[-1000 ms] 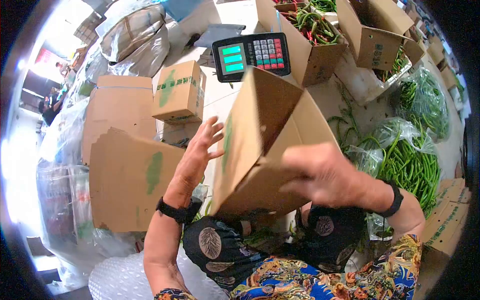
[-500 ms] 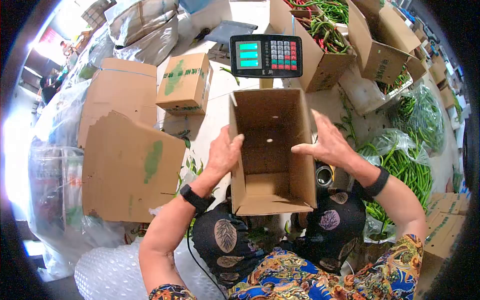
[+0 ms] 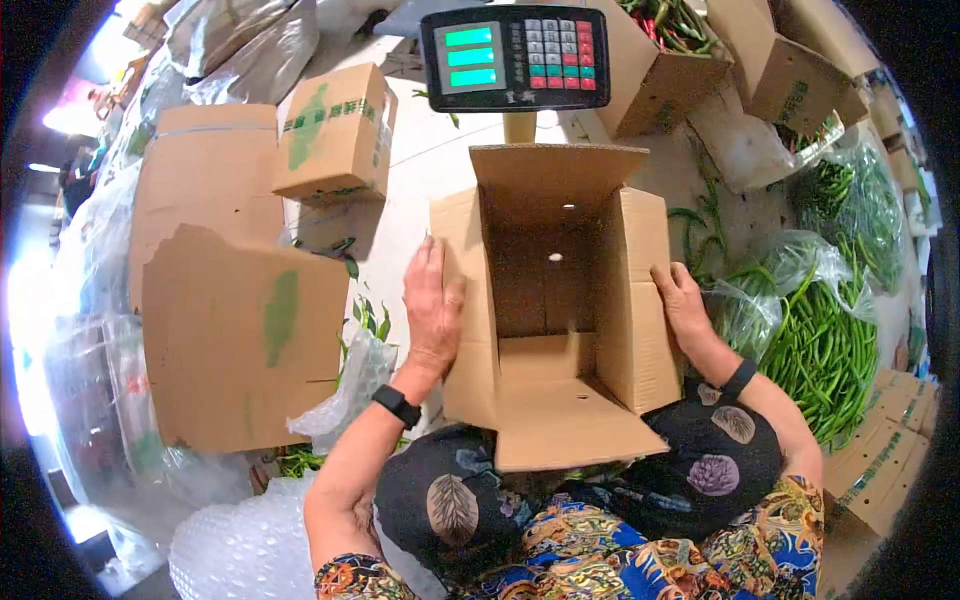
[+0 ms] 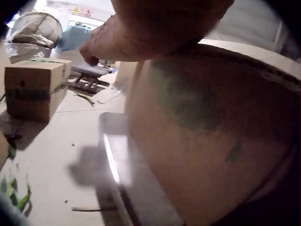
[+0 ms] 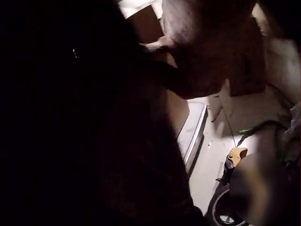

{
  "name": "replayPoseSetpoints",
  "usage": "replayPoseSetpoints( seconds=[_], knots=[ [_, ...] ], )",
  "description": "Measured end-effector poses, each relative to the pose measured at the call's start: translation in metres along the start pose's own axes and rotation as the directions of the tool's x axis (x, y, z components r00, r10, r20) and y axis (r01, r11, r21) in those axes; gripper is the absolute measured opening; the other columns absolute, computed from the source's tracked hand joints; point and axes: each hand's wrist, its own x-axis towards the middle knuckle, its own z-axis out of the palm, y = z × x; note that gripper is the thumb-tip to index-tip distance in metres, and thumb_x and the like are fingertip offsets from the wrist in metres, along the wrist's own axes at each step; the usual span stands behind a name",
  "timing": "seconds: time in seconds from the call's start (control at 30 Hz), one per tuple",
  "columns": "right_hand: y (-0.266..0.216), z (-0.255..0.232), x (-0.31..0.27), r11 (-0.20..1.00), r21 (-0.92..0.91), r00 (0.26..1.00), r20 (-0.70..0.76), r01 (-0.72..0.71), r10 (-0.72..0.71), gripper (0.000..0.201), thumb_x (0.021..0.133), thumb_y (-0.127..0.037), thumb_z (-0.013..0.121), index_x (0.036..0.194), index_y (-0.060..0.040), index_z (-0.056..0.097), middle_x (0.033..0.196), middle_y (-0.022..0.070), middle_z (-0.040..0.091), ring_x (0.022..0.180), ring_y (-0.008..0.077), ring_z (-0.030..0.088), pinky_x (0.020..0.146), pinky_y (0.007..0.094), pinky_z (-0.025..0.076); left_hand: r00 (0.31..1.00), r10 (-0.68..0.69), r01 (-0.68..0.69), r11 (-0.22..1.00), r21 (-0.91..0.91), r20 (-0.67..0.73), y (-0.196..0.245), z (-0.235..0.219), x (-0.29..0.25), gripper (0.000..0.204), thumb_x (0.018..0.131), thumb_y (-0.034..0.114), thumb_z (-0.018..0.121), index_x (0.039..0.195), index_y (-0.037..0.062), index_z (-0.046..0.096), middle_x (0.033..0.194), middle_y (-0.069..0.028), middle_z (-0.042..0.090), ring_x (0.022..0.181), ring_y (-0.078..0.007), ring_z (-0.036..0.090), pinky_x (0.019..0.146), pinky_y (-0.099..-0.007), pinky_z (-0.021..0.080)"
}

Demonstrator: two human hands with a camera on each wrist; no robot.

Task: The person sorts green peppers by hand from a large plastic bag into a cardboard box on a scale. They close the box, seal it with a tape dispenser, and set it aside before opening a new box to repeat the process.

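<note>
An empty cardboard box (image 3: 545,437) stands before the person's knees, its mouth up and its flaps spread outward. My left hand (image 3: 433,315) lies along the outside of the left flap, fingers extended. On the opposite side, my right hand (image 3: 690,312) touches the right flap with slightly bent fingers. In the left wrist view, the box's side (image 4: 207,155) has a green print and rises over a metal scale platform (image 4: 110,136). Much of the right wrist view is dark, with the right hand (image 5: 197,52) above the platform's edge.
A scale display (image 3: 515,60) stands behind the box. To the left are a closed carton (image 3: 330,135) and flattened cardboard (image 3: 235,350). Bagged green chilies (image 3: 815,345) lie at right. An orange-and-black tool (image 5: 233,157) lies on the floor near the platform.
The box has turned from tilted to mouth up, and its flaps now spread outward. Both hands have shifted from around its rim to the outer sides of the flaps.
</note>
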Motion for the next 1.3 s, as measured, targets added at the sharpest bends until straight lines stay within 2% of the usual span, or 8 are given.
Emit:
replayPoseSetpoints(
  seconds=[0.1,0.17,0.23,0.33,0.43,0.8,0.97,1.3],
  knots=[
    [0.007,0.022,0.004,0.9,-0.435,0.981,-0.175,0.004,-0.089,0.042,0.103,-0.034,0.04,0.122,0.0009,0.053,0.119,0.0149,0.062,0.108,0.0292,0.059,0.097,0.0371,0.044,0.996,-0.049,0.067,0.962,-0.263,0.072,0.019,0.023,-0.006,0.067,0.099,0.043,0.042,0.144,-0.0056,0.032,0.15,-0.0261,0.03,0.141,-0.0383,0.026,0.116,-0.0417,0.019],
    [0.064,0.048,0.035,0.901,-0.344,0.945,-0.093,0.264,-0.312,0.051,0.104,-0.037,0.03,0.131,0.0024,0.047,0.133,0.0206,0.052,0.125,0.0335,0.047,0.107,0.039,0.034,0.979,-0.162,0.202,0.836,-0.51,0.124,0.032,0.045,-0.006,0.067,0.101,0.043,0.036,0.146,-0.0058,0.028,0.152,-0.024,0.029,0.142,-0.0348,0.026,0.117,-0.0379,0.018],
    [0.037,0.099,0.018,0.942,0.319,0.992,-0.042,-0.103,0.122,0.061,0.103,-0.046,0.029,0.138,0.0033,0.04,0.137,0.0206,0.046,0.129,0.0313,0.04,0.111,0.0347,0.027,0.968,-0.2,0.245,0.632,-0.736,0.151,0.047,0.065,0.008,0.059,0.102,0.035,0.033,0.145,-0.005,0.03,0.151,-0.023,0.03,0.141,-0.0337,0.027,0.116,-0.0361,0.02],
    [0.021,0.108,0.013,0.982,0.187,0.992,-0.113,-0.032,0.053,0.061,0.103,-0.045,0.029,0.136,0.0044,0.041,0.135,0.0214,0.045,0.126,0.0322,0.041,0.111,0.0354,0.027,0.942,-0.243,0.309,0.364,-0.879,0.231,0.05,0.078,0.003,0.052,0.103,0.027,0.029,0.144,-0.0042,0.032,0.15,-0.0219,0.03,0.14,-0.0326,0.028,0.115,-0.0344,0.022],
    [0.031,0.088,0.028,0.954,-0.195,0.948,-0.176,0.229,-0.264,0.052,0.103,-0.036,0.035,0.134,0.0047,0.042,0.132,0.0238,0.046,0.123,0.0362,0.042,0.11,0.0396,0.029,0.999,-0.016,0.029,0.957,-0.29,0.046,0.016,0.064,-0.001,0.052,0.101,0.028,0.034,0.139,-0.0068,0.039,0.15,-0.0259,0.03,0.138,-0.0382,0.029,0.116,-0.0419,0.019],
    [-0.083,0.028,-0.009,0.704,-0.678,0.975,0.091,0.209,-0.202,0.089,0.08,-0.062,0.063,0.129,0.0105,0.047,0.125,0.0347,0.051,0.121,0.0437,0.049,0.101,0.0466,0.041,0.963,-0.136,0.143,0.99,-0.014,0.234,0.044,0.005,0.023,0.074,0.085,0.033,0.067,0.133,-0.0155,0.038,0.136,-0.0329,0.043,0.129,-0.0441,0.04,0.11,-0.0458,0.031],
    [-0.095,0.057,0.009,0.635,-0.688,0.914,0.399,0.351,-0.073,0.028,0.075,-0.021,0.056,0.076,0.0065,0.064,0.079,0.0302,0.064,0.078,0.0442,0.066,0.073,0.0494,0.055,0.956,-0.138,0.114,0.988,0.105,0.26,0.047,0.015,0.034,0.032,0.092,0.019,0.056,0.114,-0.0029,0.051,0.083,-0.0288,0.061,0.074,-0.0493,0.058,0.064,-0.055,0.045],
    [-0.04,-0.003,0.008,0.872,-0.412,0.893,0.445,0.264,-0.06,0.076,0.084,-0.068,0.052,0.129,-0.0065,0.056,0.115,0.0196,0.065,0.105,0.0389,0.062,0.091,0.0433,0.049,0.935,-0.125,0.129,0.992,0.01,0.33,0.007,-0.004,0.044,0.043,0.094,0.016,0.057,0.131,-0.0052,0.047,0.106,-0.0246,0.066,0.095,-0.0306,0.066,0.082,-0.0375,0.05]
  ],
)
